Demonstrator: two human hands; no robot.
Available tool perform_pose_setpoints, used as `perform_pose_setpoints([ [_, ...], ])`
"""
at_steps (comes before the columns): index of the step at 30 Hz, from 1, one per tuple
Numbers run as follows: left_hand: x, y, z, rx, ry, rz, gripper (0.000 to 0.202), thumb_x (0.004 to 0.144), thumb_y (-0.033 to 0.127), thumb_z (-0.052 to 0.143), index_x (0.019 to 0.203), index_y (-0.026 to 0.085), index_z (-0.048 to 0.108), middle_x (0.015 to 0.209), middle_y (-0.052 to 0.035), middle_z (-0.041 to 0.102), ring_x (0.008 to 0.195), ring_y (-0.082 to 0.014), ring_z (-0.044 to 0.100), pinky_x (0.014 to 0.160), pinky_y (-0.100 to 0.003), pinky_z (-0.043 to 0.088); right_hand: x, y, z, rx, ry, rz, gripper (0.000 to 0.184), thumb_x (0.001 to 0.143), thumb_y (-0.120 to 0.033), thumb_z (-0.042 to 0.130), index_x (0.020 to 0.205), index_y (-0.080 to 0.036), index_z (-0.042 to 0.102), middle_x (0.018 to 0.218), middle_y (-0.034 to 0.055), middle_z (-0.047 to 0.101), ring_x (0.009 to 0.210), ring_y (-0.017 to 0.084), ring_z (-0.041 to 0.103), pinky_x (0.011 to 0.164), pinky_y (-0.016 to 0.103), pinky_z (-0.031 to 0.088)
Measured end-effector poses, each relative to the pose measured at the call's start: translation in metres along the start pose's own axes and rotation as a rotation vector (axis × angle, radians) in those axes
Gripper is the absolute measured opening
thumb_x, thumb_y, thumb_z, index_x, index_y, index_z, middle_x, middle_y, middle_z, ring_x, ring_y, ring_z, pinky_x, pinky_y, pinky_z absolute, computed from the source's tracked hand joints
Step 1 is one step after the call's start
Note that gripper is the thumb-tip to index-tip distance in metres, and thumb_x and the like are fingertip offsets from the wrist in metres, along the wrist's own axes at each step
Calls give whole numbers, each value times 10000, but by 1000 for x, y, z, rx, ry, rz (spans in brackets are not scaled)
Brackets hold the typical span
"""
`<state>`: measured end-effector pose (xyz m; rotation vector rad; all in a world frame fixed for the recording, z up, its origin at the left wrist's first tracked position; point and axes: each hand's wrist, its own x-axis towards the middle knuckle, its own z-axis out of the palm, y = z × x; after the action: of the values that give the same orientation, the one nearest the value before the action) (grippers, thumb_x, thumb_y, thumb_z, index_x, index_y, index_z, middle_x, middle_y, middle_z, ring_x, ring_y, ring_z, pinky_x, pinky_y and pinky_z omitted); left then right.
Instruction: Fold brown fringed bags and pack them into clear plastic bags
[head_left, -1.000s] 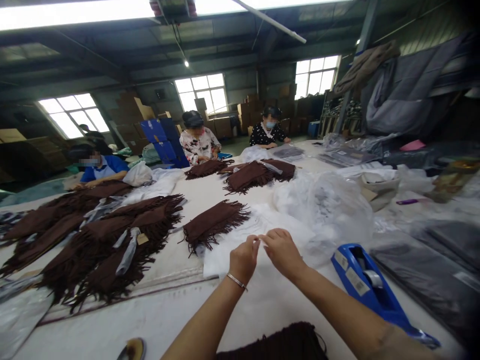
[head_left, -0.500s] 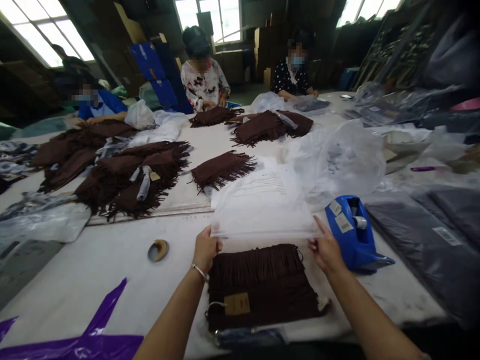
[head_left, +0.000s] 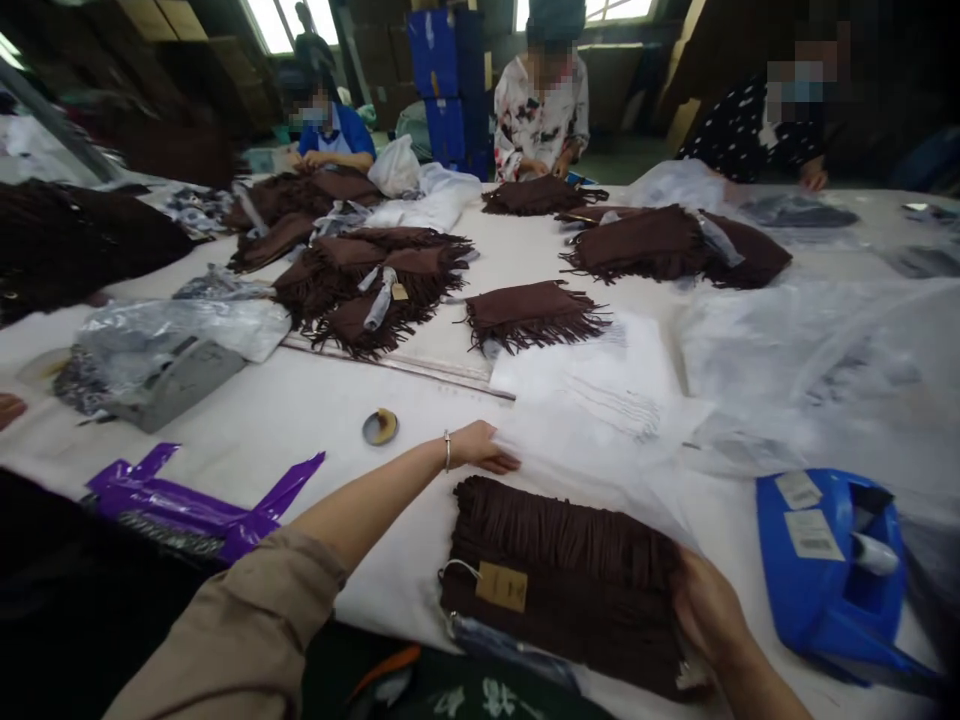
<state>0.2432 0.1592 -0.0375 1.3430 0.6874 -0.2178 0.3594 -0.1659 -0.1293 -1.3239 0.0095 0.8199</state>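
In front of me lies a dark brown fringed bag point(head_left: 562, 560), with a tan paper tag point(head_left: 502, 586) on a white string and a wrapped strap along its near edge. A translucent plastic bag point(head_left: 592, 455) stretches just beyond it. Its left corner is pinched in my left hand point(head_left: 484, 447), which wears a bracelet. My right hand point(head_left: 709, 608) grasps the right edge of the fringed bag; its fingertips are partly hidden, and the plastic's edge runs down to it.
A blue tape dispenser point(head_left: 821, 570) stands on the right. Left are a tape roll point(head_left: 381, 427) and a purple plastic package point(head_left: 202, 505). More brown fringed bags point(head_left: 532, 312) lie across the table point(head_left: 330, 420). Several people work beyond; another hand point(head_left: 9, 408) shows at the left edge.
My view has swung left. My right hand has left the plastic bag's right corner and come down to the fringed bag's right edge. My left hand still holds the plastic.
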Motion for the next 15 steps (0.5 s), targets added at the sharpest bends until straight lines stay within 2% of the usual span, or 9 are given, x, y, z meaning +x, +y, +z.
perform_pose_setpoints([
  [3, -18, -10, -16, 14, -7, -60, 148, 578, 162, 722, 695, 78, 690, 702, -124, 709, 662, -225, 679, 569, -273, 531, -2, 5, 7, 24, 32, 38, 512, 719, -465, 627, 1147, -184, 602, 1132, 61, 639, 1116, 272, 543, 955, 399, 474],
  [6, -35, -25, -20, -49, 67, -42, 166, 581, 228, 728, 668, 93, 685, 720, -123, 710, 653, -220, 672, 546, -259, 501, -3, 5, 11, -79, 46, 49, 538, 787, -556, 521, 1174, -188, 583, 1140, 54, 633, 1112, 251, 548, 955, 372, 476],
  [9, -51, -45, -10, -160, 230, 41, 233, 622, 327, 706, 691, 107, 672, 701, -88, 702, 691, -202, 657, 624, -267, 495, -3, 4, 6, -328, 118, -2, 606, 800, -611, 445, 1179, -158, 581, 1127, 70, 638, 1161, 268, 506, 994, 373, 432],
  [11, -63, -58, 3, -220, 349, 99, 317, 669, 411, 669, 759, 107, 664, 699, -64, 690, 723, -191, 640, 677, -270, 484, -4, 2, 1, -550, 149, -63, 657, 786, -612, 451, 1201, -115, 563, 1151, 91, 625, 1218, 309, 437, 1052, 406, 343],
  [13, -77, -71, 16, -262, 448, 139, 405, 716, 492, 617, 837, 107, 651, 699, -50, 672, 721, -182, 617, 674, -267, 470, -7, -2, 1, -779, 155, -101, 702, 814, -615, 377, 1221, -67, 541, 1195, 132, 592, 1241, 347, 393, 1082, 444, 258],
  [15, -91, -84, 28, -290, 542, 146, 468, 747, 561, 562, 875, 117, 635, 660, -28, 636, 658, -162, 578, 617, -252, 446, -13, -7, 9, -954, 190, -67, 737, 856, -626, 235, 1232, -68, 536, 1214, 159, 572, 1232, 359, 400, 1073, 463, 251],
])
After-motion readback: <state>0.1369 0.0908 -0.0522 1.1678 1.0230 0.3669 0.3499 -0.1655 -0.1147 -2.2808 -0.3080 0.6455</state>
